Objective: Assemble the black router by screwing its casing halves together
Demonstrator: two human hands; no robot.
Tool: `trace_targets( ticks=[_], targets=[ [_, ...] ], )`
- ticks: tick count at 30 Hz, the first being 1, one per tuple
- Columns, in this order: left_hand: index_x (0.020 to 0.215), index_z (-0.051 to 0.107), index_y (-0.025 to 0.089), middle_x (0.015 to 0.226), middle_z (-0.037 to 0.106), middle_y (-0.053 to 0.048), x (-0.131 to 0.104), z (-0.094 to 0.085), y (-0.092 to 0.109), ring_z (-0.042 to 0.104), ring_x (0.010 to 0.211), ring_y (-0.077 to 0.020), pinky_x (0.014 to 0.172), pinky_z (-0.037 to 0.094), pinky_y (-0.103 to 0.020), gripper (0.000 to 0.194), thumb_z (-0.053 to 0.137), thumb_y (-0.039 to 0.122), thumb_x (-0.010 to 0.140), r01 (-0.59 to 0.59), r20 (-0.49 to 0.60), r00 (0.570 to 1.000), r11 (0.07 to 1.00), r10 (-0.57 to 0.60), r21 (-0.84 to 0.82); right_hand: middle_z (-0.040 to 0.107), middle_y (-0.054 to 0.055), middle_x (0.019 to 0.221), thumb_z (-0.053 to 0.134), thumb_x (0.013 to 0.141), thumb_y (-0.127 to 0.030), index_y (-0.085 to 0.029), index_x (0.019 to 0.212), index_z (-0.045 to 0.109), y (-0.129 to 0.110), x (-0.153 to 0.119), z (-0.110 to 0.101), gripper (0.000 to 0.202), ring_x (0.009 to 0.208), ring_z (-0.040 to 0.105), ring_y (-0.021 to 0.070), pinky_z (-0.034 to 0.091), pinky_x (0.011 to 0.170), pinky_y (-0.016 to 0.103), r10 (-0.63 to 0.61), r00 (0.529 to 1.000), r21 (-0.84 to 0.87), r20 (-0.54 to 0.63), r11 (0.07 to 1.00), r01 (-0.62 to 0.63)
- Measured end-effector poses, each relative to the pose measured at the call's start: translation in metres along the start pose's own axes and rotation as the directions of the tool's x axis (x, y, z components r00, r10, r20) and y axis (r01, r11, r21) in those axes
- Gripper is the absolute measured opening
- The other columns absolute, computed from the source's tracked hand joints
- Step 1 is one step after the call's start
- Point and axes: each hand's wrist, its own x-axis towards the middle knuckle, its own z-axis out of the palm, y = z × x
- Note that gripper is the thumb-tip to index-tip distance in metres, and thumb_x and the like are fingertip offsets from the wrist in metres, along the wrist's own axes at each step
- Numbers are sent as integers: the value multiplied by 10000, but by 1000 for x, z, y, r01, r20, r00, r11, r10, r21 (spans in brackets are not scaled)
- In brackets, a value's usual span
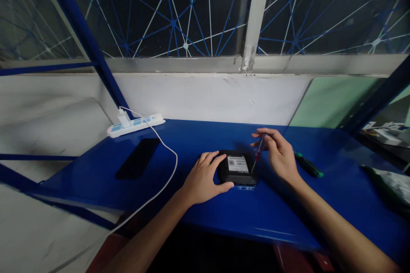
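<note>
A black rectangular device [237,177] with rounded corners lies on the blue table, a white printed label [237,164] facing up. My left hand [205,175] rests against its left side, fingers on the top edge and thumb along the front, holding it. Pinched in my right hand [278,153] is a small screwdriver [260,148] with a clear and reddish handle. Its shaft slants down to the device's right side, close to the label's lower right corner. Whether the tip sits in a screw is too small to tell.
A green-handled tool [309,164] lies right of my right hand. On the left are a dark flat phone-like slab [137,158], a white power strip [137,125] with a charger, and a white cable [175,163] crossing the table [205,130]. A green-and-silver bag [389,183] lies far right.
</note>
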Motion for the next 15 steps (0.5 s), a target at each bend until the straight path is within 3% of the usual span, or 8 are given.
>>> trace_targets(
  ticks=[5, 9, 12, 15],
  targets=[
    [1457, 449, 241, 1501, 473, -120, 1, -1, 1, 392, 1393, -349, 1115, 402, -545, 756, 725, 540, 820, -1, 7, 1000, 1000, 1, 3, 693, 49, 928, 565, 936, -507, -230, 1054, 625, 3, 1, 0, 308, 711, 698, 193, 535, 615, 317, -26, 999, -43, -20, 999, 25],
    [1454, 453, 244, 1497, 476, -117, 0, 0, 0, 395, 1387, -353, 1116, 398, -548, 761, 726, 556, 817, 1, -3, 1000, 1000, -1, -2, 648, 14, 828, 606, 920, -481, -228, 1048, 646, 3, 2, 1, 286, 592, 594, 139, 495, 578, 286, -84, 996, -132, -30, 988, 79],
    [1456, 450, 243, 1480, 492, -114, 0, 1, -1, 405, 1377, -349, 1116, 399, -541, 768, 727, 564, 815, -2, -10, 1000, 1000, 2, -5, 637, 9, 833, 641, 900, -469, -233, 1061, 668, 3, 1, 1, 287, 577, 572, 133, 492, 567, 285, -98, 994, -149, -42, 985, 91],
    [1457, 448, 244, 1467, 503, -108, -1, 1, -1, 416, 1365, -345, 1108, 409, -538, 765, 724, 560, 817, -7, -5, 1000, 1000, 7, -5, 686, 31, 913, 627, 907, -476, -241, 1155, 643, 1, 0, 1, 342, 602, 634, 153, 535, 584, 305, -34, 999, -92, -33, 995, 31]
  ],
)
